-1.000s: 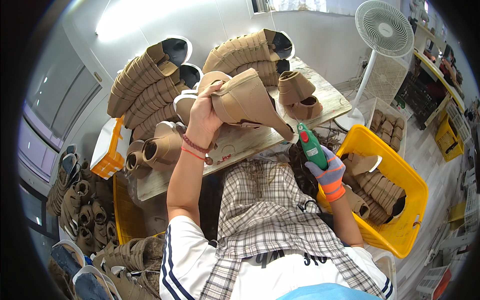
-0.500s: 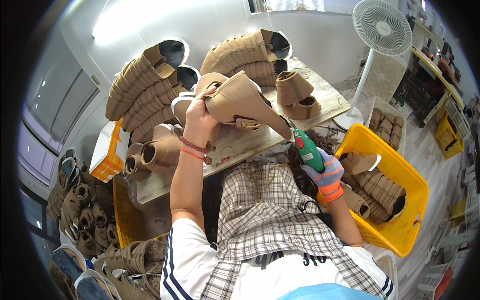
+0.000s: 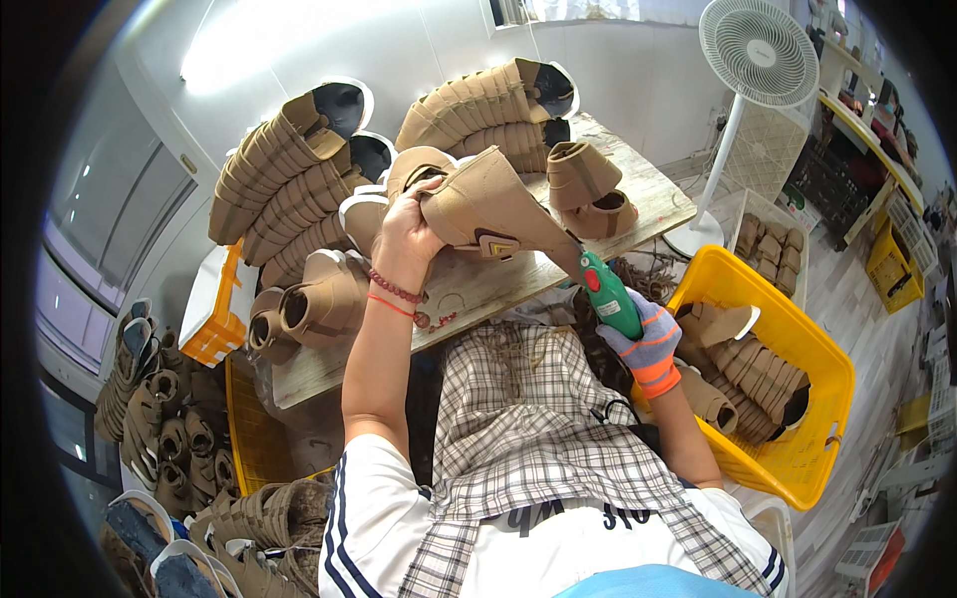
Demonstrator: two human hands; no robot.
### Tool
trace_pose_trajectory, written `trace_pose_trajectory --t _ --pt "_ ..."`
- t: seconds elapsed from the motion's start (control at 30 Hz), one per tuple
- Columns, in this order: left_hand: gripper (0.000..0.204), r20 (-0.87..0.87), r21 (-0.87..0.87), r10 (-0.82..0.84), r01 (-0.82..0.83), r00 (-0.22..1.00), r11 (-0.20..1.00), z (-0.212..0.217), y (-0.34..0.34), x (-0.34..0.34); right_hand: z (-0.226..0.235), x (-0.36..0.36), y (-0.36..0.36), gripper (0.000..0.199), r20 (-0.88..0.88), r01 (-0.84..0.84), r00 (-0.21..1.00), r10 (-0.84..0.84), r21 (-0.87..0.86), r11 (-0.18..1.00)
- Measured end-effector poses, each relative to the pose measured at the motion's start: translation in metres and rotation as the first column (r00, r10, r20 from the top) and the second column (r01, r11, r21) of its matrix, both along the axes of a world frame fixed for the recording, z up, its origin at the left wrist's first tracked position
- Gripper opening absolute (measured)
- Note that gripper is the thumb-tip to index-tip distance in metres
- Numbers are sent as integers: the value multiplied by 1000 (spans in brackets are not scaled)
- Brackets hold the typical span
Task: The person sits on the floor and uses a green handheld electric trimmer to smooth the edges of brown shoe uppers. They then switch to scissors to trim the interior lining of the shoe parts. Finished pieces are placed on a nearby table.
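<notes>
My bare left hand (image 3: 411, 227) grips a tan fabric shoe upper (image 3: 486, 204) and holds it up above the worktable. A small yellow-and-dark triangular patch shows on the upper's lower side. In a grey-and-orange work glove, my right hand (image 3: 646, 341) is closed around a green hand-held power tool (image 3: 612, 302) with a red button. The tool's front end meets the narrow lower right end of the upper; its tip is too small to make out. Just right of the held upper, two tan uppers (image 3: 583, 177) stand on the table, one atop the other.
Stacks of nested uppers (image 3: 269, 149) line the back of the wooden table (image 3: 648, 164). A yellow crate (image 3: 832, 379) with more uppers stands at my right. A white fan (image 3: 760, 55) is behind it. Shoe pieces (image 3: 159, 429) are heaped on the left beside an orange-and-white box (image 3: 214, 309).
My left hand and the shoe upper have shifted slightly right and down, turning a little. The tool stays at the upper's lower end, and my right hand has barely moved.
</notes>
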State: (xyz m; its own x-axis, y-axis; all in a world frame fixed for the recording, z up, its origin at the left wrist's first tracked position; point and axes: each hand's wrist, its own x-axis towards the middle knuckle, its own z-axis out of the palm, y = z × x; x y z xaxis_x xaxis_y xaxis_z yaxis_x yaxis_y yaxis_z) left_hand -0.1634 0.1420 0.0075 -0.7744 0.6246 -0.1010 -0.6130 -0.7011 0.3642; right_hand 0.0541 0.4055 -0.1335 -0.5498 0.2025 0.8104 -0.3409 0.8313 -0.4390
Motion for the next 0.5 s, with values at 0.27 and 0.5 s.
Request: trace_pose_trajectory --t 0.27,0.5 --pt "27 -5 -10 -67 67 998 998 2 15 -2 8 0 0 62 -31 -4 1000 3 -17 1000" --pt "30 -202 -224 -2 -44 979 974 6 40 20 13 -8 -2 59 14 -127 991 134 -228 965"
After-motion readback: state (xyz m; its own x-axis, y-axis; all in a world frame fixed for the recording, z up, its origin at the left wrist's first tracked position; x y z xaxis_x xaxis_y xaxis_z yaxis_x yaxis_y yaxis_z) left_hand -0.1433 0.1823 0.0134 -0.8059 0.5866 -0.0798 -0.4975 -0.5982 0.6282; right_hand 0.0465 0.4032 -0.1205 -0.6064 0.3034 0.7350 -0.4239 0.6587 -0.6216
